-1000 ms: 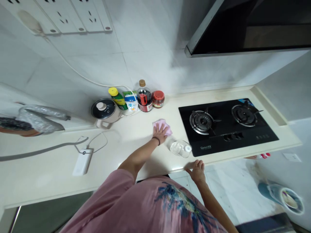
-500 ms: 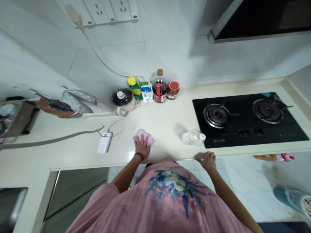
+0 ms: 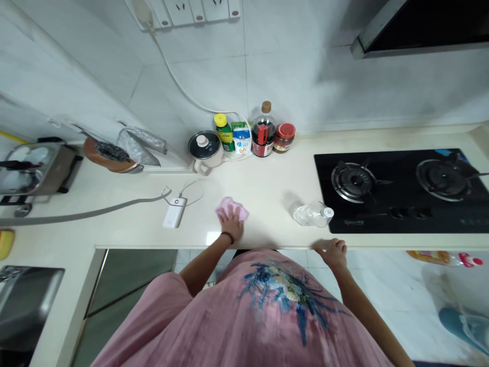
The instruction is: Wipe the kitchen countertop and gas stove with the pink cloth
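My left hand (image 3: 231, 223), a dark bracelet on its wrist, lies with spread fingers on a pink cloth (image 3: 232, 208), pressing it against the countertop. At the counter's front edge my right hand (image 3: 334, 252) rests with the thumb apart from the other fingers, holding nothing. Just behind it a clear bottle (image 3: 314, 214) with a white cap lies on its side near the stove. To the left of the cloth is a white power bank (image 3: 174, 212) with a cable plugged in.
Along the wall stand a lidded pot (image 3: 205, 151), a yellow-capped bottle (image 3: 224, 132), a white-blue packet (image 3: 242, 140), a dark sauce bottle (image 3: 263, 133) and a red-lidded jar (image 3: 284, 137). A gas stove (image 3: 397, 191) is at right; a sink (image 3: 28, 300) is at lower left.
My left hand has slid the pink cloth leftward and toward the front edge, away from the clear bottle. My right hand stays at the edge. The view has swung left.
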Available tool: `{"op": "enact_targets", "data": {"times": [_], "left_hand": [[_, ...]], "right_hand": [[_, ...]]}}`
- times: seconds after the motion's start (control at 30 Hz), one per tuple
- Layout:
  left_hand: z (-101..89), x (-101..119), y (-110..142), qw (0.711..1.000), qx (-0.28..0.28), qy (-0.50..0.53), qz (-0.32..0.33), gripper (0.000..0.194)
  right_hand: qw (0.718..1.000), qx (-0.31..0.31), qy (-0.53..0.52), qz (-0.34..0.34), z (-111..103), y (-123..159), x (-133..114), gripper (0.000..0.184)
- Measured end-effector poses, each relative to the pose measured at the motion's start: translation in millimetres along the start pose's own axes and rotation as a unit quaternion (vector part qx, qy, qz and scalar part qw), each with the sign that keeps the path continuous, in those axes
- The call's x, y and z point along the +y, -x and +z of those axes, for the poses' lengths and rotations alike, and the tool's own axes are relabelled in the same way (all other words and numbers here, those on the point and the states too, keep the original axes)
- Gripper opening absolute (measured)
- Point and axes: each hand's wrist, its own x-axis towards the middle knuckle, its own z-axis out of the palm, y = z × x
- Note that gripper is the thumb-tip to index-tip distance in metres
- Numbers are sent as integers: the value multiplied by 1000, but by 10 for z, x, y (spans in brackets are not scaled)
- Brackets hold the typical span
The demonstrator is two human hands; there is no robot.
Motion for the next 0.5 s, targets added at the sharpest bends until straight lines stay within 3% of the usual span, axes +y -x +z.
{"op": "enact_targets", "data": {"times": [0.13,0.23,0.3,0.37,0.5], "left_hand": [[370,866,127,973,-73,-22,216,80],[520,1213,164,944,-85,-36,317,79],[525,1199,170,934,-76,-42,348,78],[470,1001,185,938,-58,-48,337,76],[268,296,271,981,-14,-42,189,75]], "right_hand": [[1000,-7,-1,7,2,-27,28,125],[1000,-8,10,0,19,-54,53,127],[1000,1,14,-12,44,-64,75,126],[999,17,15,-25,78,-70,101,126],[998,32,22,-42,136,-94,153,124]]}}
